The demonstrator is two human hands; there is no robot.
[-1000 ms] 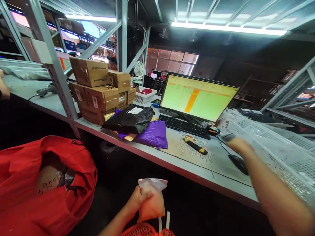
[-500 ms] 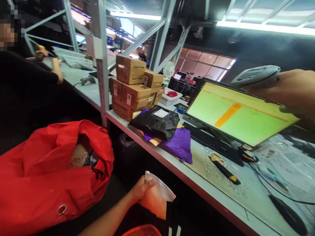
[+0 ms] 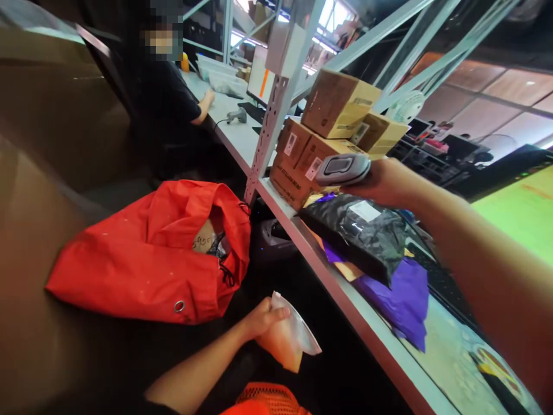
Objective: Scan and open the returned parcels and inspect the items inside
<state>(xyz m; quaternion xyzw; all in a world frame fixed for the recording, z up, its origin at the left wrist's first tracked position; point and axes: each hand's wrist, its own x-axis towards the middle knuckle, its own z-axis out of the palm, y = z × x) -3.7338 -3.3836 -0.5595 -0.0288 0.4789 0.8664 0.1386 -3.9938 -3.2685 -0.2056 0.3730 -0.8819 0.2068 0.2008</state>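
My left hand (image 3: 261, 320) is closed on a small clear zip bag (image 3: 288, 341) with something pale orange inside, held low in front of the bench edge. My right hand (image 3: 382, 181) is raised above the bench and grips a grey barcode scanner (image 3: 343, 168), its head pointing left. Under the scanner lie a black poly mailer (image 3: 362, 234) with a white label and a purple mailer (image 3: 402, 300).
A large red sack (image 3: 142, 259) lies open on the floor at left. Stacked cardboard boxes (image 3: 328, 132) stand on the grey bench (image 3: 367, 328) beside a perforated rack post (image 3: 268, 132). A monitor (image 3: 518, 213) glows green at right. Another person (image 3: 168, 98) sits further along the bench.
My right hand has carried the scanner from the right, in front of the monitor, leftward over the black mailer. The view swung left. My left hand still holds the bag.
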